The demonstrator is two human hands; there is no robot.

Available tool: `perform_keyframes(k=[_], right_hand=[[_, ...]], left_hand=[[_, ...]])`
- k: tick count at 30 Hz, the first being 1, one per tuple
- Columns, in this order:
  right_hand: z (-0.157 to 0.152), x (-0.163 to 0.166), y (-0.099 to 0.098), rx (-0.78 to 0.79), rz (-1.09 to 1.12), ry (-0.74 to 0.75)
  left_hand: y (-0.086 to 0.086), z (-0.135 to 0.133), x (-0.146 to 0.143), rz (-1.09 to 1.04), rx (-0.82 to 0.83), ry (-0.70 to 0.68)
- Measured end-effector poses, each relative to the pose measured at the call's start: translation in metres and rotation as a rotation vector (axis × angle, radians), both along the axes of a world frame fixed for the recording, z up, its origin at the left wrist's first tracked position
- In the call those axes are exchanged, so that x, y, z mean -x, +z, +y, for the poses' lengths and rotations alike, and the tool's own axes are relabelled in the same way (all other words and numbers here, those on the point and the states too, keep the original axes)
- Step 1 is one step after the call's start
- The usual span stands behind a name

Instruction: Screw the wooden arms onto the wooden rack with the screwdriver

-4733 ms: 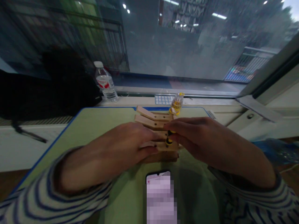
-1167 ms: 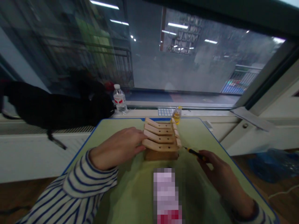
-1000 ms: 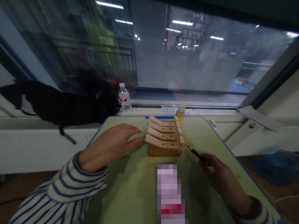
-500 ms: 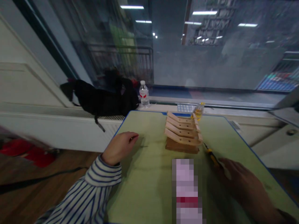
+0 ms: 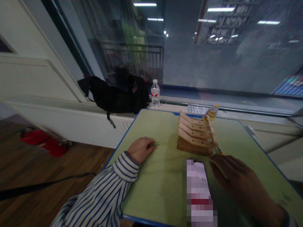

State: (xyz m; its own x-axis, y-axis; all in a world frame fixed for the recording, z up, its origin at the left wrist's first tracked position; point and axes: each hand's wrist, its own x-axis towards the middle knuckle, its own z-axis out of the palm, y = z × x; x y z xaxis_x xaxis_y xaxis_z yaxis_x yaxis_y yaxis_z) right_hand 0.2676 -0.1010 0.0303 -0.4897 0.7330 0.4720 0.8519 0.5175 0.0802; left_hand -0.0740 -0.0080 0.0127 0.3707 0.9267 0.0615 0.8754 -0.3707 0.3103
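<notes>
My left hand (image 5: 142,150) rests low over the left part of the table, thumb and fingers pinched at a small thin piece, possibly a screw (image 5: 157,145); its exact kind is too small to tell. To the right, my right hand (image 5: 236,178) reaches over a screwdriver (image 5: 220,151), fingers stretched out and blurred. Only the screwdriver's shaft and a bit of yellow handle show; the hand covers the rest. Just beyond those fingers stands a wooden assembly (image 5: 195,135) of angled slats with holes, set on a brown wooden block (image 5: 193,147).
A phone (image 5: 201,183), partly pixelated, lies on the green table (image 5: 163,192) before me. Behind the slats leans a bottle with yellow liquid (image 5: 212,112). A water bottle (image 5: 155,94) and a black bag (image 5: 118,97) sit on the window ledge. A red fire extinguisher (image 5: 44,142) lies on the floor.
My left hand has moved right to the small thin piece, which was lying apart from it. My right hand has slid forward over the screwdriver toward the wooden block. The view has shifted left.
</notes>
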Motion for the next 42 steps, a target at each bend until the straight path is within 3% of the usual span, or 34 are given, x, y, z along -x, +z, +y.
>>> perform_keyframes(k=[13, 21, 26, 34, 42], right_hand=[[0.032, 0.056, 0.024, 0.113, 0.016, 0.121], [0.049, 0.074, 0.019, 0.195, 0.049, 0.176], [0.052, 0.083, 0.013, 0.216, 0.077, 0.188], [0.051, 0.086, -0.002, 0.228, 0.171, 0.195], [0.044, 0.089, -0.002, 0.197, 0.265, 0.215]], left_hand=[[-0.004, 0.004, -0.008, -0.022, 0.003, -0.017], [-0.006, -0.002, -0.015, 0.05, 0.002, -0.022], [-0.004, -0.006, -0.016, -0.019, 0.03, -0.013], [0.003, -0.009, -0.018, -0.463, 0.229, 0.017], [0.0, -0.021, -0.048, -1.014, 0.519, 0.105]])
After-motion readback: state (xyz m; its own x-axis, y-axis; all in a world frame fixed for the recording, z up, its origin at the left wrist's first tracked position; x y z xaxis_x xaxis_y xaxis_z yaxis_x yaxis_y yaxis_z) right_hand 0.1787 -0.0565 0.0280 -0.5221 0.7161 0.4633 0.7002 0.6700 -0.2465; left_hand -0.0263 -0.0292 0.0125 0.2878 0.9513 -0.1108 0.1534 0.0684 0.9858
